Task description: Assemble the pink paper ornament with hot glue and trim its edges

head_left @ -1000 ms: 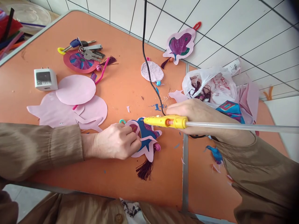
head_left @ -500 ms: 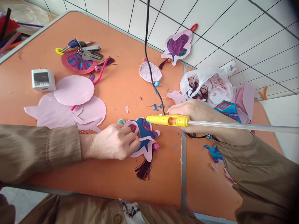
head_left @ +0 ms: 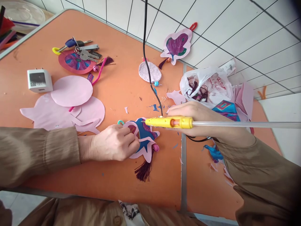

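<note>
My left hand (head_left: 115, 146) is closed, pinching the edge of a pink paper ornament (head_left: 144, 142) with a blue and purple centre, a pink bead and a dark purple tassel (head_left: 144, 169). My right hand (head_left: 199, 117) grips a yellow glue gun (head_left: 169, 122) with a clear glue stick (head_left: 244, 125) sticking out behind. The gun's nozzle points left, just above the ornament. Its black cord (head_left: 147, 59) runs up across the orange table (head_left: 122, 94).
Pink paper cutouts (head_left: 70, 103), a white charger (head_left: 37, 80), keys (head_left: 82, 51) on a round pink ornament, a small white disc (head_left: 150, 72), another pink ornament (head_left: 177, 45) and a plastic bag (head_left: 209, 86) with tassels lie around. Paper scraps dot the table by a metal seam (head_left: 182, 175).
The glue gun has shifted slightly left, its nozzle now over the ornament. My left hand keeps its pinch on the ornament.
</note>
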The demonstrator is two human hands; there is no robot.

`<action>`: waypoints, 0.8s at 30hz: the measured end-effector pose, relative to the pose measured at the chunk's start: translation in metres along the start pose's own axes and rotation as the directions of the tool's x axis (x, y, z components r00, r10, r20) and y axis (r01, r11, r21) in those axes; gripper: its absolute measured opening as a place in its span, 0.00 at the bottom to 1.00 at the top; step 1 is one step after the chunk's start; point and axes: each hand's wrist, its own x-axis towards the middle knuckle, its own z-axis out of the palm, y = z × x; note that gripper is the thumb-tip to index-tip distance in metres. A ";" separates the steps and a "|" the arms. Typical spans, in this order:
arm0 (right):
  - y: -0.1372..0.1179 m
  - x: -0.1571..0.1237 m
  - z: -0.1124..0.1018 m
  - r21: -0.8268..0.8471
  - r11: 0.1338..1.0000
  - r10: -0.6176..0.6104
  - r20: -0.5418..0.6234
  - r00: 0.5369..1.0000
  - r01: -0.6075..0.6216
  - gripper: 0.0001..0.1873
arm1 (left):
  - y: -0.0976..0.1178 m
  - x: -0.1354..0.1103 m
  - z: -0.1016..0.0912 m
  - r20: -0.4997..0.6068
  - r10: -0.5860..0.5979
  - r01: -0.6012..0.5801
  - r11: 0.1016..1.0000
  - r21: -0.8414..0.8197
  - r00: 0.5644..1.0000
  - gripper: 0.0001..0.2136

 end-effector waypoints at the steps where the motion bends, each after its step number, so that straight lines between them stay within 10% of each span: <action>1: -0.005 0.003 -0.002 -0.011 1.000 0.024 0.028 0.999 -0.024 0.15 | 0.000 0.000 0.000 0.005 0.002 -0.002 1.000 0.002 1.000 0.12; 24: -0.017 0.013 -0.008 -0.133 0.958 0.273 0.171 0.947 -0.252 0.18 | 0.000 -0.001 -0.001 0.019 0.009 -0.009 1.000 0.007 1.000 0.10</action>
